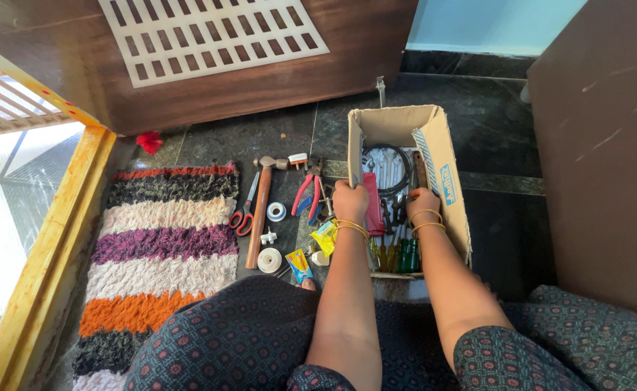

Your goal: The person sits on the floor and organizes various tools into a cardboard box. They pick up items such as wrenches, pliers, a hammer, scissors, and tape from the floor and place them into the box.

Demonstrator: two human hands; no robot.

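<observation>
Floor: dark polished stone tiles [260, 137], with a person sitting on it in a patterned dark garment, seen from above.
Cabinet: dark wood panel [275, 80] ahead, carrying a white slatted grille [210, 32].
Rug: shaggy striped rug [163, 246] at the left, in bands of orange, white, purple and black.
Cardboard box: open cardboard box [445, 174] on the floor straight ahead, between the knees, packed with tools.
Box contents: spanners and a coil of black cable [391, 166] at the far end; screwdrivers with green and yellow handles [402, 253] at the near end.
Left hand: left hand [349, 201] is at the box's left wall, fingers curled closed around a flat red tool [373, 206] standing just inside; gold bangles on the wrist.
Right hand: right hand [421, 203] is down inside the box among the tools, fingers bent over a dark handle [420, 170]; whether it truly grips it cannot be told. The two hands are apart, one at each side of the box.
Hammer: wooden-handled hammer [260, 210] lying on the floor left of the box.
Scissors: red-handled scissors [245, 213] just beside the hammer, at the rug's edge.
Pliers: red-handled pliers [308, 192] between hammer and box.
Small items: white tape roll [269, 260] and a yellow packet [324, 237] near the left forearm.
</observation>
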